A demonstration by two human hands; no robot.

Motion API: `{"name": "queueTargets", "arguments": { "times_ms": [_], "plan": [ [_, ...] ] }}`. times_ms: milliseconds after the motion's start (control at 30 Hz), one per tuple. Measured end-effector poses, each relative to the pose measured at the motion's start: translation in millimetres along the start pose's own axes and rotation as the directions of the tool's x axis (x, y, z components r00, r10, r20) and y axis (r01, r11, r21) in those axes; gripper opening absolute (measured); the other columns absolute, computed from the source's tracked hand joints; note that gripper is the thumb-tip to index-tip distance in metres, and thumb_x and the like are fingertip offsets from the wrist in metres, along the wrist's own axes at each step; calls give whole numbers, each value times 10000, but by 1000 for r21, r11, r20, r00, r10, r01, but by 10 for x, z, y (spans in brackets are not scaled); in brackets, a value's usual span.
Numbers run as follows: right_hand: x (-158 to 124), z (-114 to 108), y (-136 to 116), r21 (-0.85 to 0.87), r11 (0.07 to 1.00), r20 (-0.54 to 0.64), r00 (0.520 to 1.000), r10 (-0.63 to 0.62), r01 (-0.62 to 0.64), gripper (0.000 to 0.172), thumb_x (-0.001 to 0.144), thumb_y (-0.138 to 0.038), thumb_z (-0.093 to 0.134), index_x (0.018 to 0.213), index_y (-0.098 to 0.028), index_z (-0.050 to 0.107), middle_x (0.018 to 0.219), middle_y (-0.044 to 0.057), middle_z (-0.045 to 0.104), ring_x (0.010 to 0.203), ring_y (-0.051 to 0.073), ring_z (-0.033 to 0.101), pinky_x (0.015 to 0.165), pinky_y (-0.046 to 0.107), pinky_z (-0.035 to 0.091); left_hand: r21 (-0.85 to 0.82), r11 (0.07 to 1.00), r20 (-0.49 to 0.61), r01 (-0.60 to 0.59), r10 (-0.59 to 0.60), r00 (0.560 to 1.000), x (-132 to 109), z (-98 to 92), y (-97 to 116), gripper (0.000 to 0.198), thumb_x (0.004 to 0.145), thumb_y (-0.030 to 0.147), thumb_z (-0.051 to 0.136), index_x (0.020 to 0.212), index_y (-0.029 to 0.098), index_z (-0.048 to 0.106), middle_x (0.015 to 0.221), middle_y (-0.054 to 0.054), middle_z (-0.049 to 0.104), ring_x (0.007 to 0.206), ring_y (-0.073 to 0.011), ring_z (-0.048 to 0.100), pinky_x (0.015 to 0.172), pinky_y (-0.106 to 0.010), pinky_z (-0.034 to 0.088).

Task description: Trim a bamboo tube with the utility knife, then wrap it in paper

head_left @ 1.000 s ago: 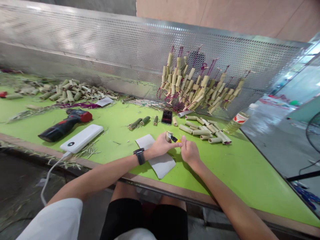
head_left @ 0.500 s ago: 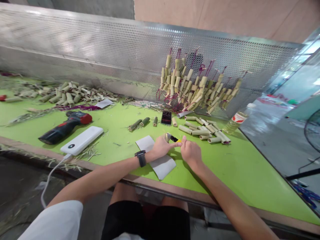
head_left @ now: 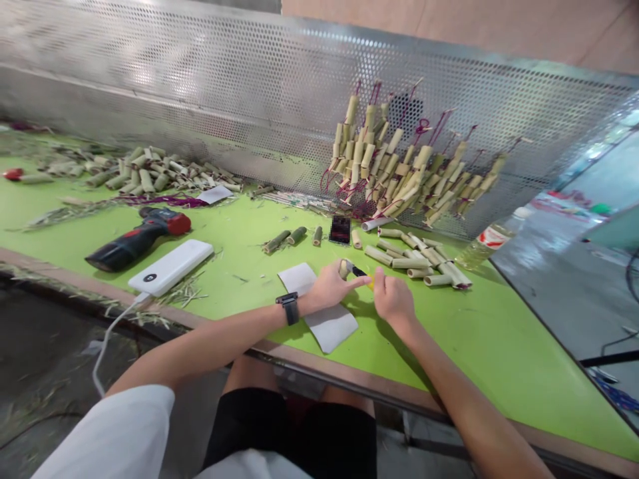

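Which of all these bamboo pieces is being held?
The short bamboo piece in the left hand, beside the knife in the right hand; the others lie on the green table or in the strung bundle by the metal mesh.

Matt bamboo piece (head_left: 343, 270), shiny metal panel (head_left: 239, 86)

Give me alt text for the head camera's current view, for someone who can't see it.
A person's left hand holds a short bamboo tube while the right hand holds a yellow-handled knife to it, above a green table. A drill and white power bank lie to the left; a bamboo pile and bottle are to the right.
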State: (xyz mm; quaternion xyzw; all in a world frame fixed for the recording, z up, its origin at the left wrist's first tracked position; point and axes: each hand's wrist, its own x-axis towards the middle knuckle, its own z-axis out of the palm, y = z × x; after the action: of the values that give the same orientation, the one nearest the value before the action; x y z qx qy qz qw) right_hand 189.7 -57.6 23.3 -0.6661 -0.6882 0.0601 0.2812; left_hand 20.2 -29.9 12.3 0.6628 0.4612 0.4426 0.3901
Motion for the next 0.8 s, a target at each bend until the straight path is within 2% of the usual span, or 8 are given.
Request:
{"name": "queueTargets", "arguments": {
  "times_ms": [100, 167, 267, 367, 433, 567, 700, 800],
  "plan": [
    [29, -29, 58, 12, 999, -23, 999, -38, 38, 700, 1038, -578, 185, 461, -255, 414, 435, 73, 515, 420, 170, 479, 472, 305, 259, -112, 993, 90, -36, 46, 995, -15, -33, 17, 537, 788, 669, 724, 763, 207, 451, 633, 69, 407, 574, -98, 376, 508, -251, 280],
    [49, -48, 103, 19, 998, -11, 998, -66, 66, 721, 1021, -634, 158, 451, -257, 390, 418, 63, 491, 410, 162, 459, 466, 302, 249, -195, 980, 184, 52, -15, 983, -33, -44, 37, 524, 803, 676, 709, 866, 213, 471, 605, 81, 433, 511, -91, 413, 474, -240, 300],
    [75, -71, 164, 40, 995, 6, 996, -89, 88, 746, 990, -706, 105, 447, -260, 356, 389, 32, 420, 367, 135, 375, 438, 299, 215, -295, 930, 316, 220, -122, 941, -50, -45, 61, 607, 775, 708, 721, 1017, 228, 440, 533, 110, 442, 412, -98, 437, 419, -226, 326],
    [98, -78, 219, 66, 994, 33, 996, -86, 84, 749, 960, -757, 78, 457, -268, 341, 389, 2, 362, 337, 118, 300, 404, 295, 190, -391, 887, 367, 244, -93, 926, -43, -45, 55, 615, 781, 726, 700, 1005, 238, 399, 523, 127, 432, 405, -86, 435, 438, -220, 399],
    [111, -76, 249, 80, 994, 58, 995, -85, 80, 748, 949, -774, 74, 461, -271, 337, 394, -11, 337, 329, 112, 277, 388, 290, 185, -403, 892, 375, 203, -42, 926, -33, -48, 33, 586, 803, 730, 671, 953, 238, 391, 542, 119, 444, 423, -80, 449, 456, -222, 427],
    [123, -76, 285, 102, 990, 117, 987, -110, 98, 760, 941, -786, 60, 466, -269, 352, 390, -27, 302, 323, 111, 268, 385, 285, 176, -294, 948, 357, 121, -9, 934, -37, -58, -5, 542, 811, 700, 684, 922, 220, 456, 618, 83, 477, 485, -96, 498, 477, -236, 434],
    [112, -89, 276, 69, 988, 111, 983, -144, 137, 764, 954, -771, 100, 446, -262, 359, 381, -7, 343, 341, 119, 311, 416, 294, 200, -155, 988, 266, -8, 50, 963, -55, -74, 5, 506, 752, 608, 795, 918, 206, 535, 672, 64, 476, 560, -102, 446, 519, -241, 365],
    [96, -91, 247, 62, 986, 119, 980, -160, 153, 765, 963, -754, 119, 440, -255, 370, 378, 1, 368, 342, 121, 336, 423, 292, 210, -24, 996, 212, -82, 85, 973, -49, -94, 18, 500, 735, 599, 809, 856, 202, 531, 707, 41, 527, 614, -120, 442, 551, -254, 334]
  ]
}}
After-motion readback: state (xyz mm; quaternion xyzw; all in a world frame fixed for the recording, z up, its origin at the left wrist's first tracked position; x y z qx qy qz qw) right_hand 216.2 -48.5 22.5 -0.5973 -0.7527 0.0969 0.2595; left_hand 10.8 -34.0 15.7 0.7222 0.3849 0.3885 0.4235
